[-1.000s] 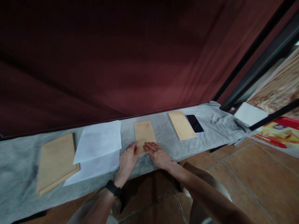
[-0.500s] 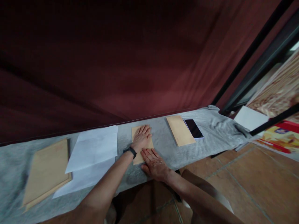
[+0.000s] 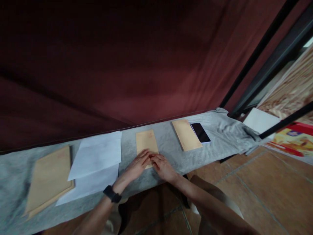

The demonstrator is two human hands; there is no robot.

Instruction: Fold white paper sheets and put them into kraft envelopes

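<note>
A small tan paper envelope (image 3: 146,140) lies on the grey cloth in front of me. My left hand (image 3: 139,164), with a black watch on its wrist, is at the near end of this envelope, fingers bent and pressed together. From the other side my right hand (image 3: 163,166) meets it, its fingertips touching or nearly touching those of the left. Both hands seem to grip the envelope's near end, which they partly cover; the exact hold of the fingertips is hidden.
White paper sheets (image 3: 97,156) and larger tan envelopes (image 3: 50,179) lie on the grey cloth (image 3: 168,140) to the left. Another tan envelope stack (image 3: 187,135) and a phone (image 3: 200,133) sit to the right. A dark red curtain (image 3: 137,81) hangs behind. Below is a tiled floor (image 3: 244,182).
My left hand has slid from the envelope's far part toward me, uncovering it. My right hand has shifted slightly, and the flat fingers of both hands are now bent together at the near end.
</note>
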